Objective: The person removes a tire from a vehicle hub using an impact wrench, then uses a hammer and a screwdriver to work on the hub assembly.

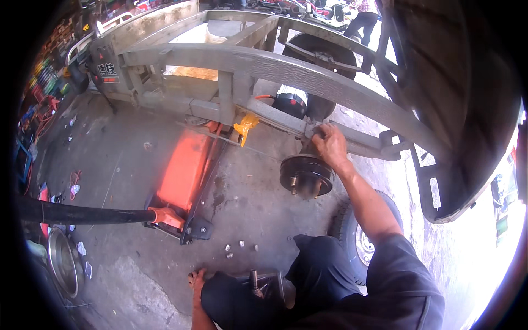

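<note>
While the grey metal cart frame (286, 69) fills the top half, tipped up and running off the picture at the right, there's open concrete floor (110, 159) on the left. An orange floor jack (184, 173) sits under the frame, its black handle (77, 213) reaching to the left edge. A loose wheel (352, 236) lies behind the knee, mostly hidden. The bare wheel hub (306, 175) hangs just under the right hand (329, 144), which is closed over the axle end right above it, so the fingers aren't really visible. A few small nuts (240, 247) lie on the floor nearby. The left hand (196, 280) is down by the floor, half hidden by the knee, grip can't be made out.
</note>
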A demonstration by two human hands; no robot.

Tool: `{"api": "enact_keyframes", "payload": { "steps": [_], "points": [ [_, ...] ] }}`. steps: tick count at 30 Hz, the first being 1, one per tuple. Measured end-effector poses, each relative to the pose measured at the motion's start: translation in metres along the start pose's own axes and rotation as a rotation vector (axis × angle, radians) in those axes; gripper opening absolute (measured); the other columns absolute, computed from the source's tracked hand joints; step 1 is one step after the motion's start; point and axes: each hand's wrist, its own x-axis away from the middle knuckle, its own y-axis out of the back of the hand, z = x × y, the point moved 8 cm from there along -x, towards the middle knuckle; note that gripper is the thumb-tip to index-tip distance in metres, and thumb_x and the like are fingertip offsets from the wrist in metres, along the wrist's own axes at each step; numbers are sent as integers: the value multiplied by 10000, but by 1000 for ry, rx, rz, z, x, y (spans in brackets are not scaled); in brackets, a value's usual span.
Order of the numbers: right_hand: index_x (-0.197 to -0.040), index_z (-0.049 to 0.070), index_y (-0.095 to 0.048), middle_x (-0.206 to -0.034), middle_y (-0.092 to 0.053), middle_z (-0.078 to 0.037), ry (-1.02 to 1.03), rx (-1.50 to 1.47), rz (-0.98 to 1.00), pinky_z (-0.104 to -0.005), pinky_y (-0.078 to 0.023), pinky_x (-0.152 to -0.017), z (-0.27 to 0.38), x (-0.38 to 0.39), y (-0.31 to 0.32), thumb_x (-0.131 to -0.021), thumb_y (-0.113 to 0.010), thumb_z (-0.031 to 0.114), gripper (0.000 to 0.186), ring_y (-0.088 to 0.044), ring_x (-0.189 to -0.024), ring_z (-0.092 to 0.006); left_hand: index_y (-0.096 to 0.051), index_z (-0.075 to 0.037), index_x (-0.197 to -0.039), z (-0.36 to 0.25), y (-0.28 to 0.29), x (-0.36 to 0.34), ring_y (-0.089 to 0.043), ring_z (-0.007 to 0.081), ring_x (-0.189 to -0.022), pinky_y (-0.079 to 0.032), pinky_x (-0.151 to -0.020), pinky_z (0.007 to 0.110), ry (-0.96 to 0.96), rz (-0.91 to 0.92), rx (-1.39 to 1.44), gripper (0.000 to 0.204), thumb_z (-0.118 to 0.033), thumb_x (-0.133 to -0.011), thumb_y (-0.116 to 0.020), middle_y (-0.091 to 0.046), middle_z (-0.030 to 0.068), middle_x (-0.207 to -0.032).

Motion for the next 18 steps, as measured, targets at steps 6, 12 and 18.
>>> {"api": "enact_keyframes", "payload": {
  "steps": [6,12,18],
  "points": [
    [-926,5,-600,-923,-598,-192,-60,0,-11,-469,-447,-759,-4,3,-6,-731,-612,154,245,-550,-870,-388,-579,-274,-1149,15,-6,-3,-316,408,-1238,-283,-991,546,41,-7,-20,497,-369,-676,-699,-481,139,-1241],
    [-963,6,-609,-952,-603,-194,-48,-13,38,-469,-454,-765,-11,3,-6,-737,-618,158,272,-557,-879,-390,-592,-292,-1131,3,-1,0,-323,395,-1243,-276,-1005,524,33,8,-3,453,-353,-691,-682,-486,134,-1247],
    [-939,2,-609,-947,-600,-191,-96,-73,84,-462,-453,-782,-3,1,-6,-725,-614,147,259,-552,-900,-384,-592,-300,-1129,12,-3,-1,-312,398,-1256,-270,-1014,525,49,10,-10,439,-326,-699,-678,-470,133,-1277]
  ]
}}
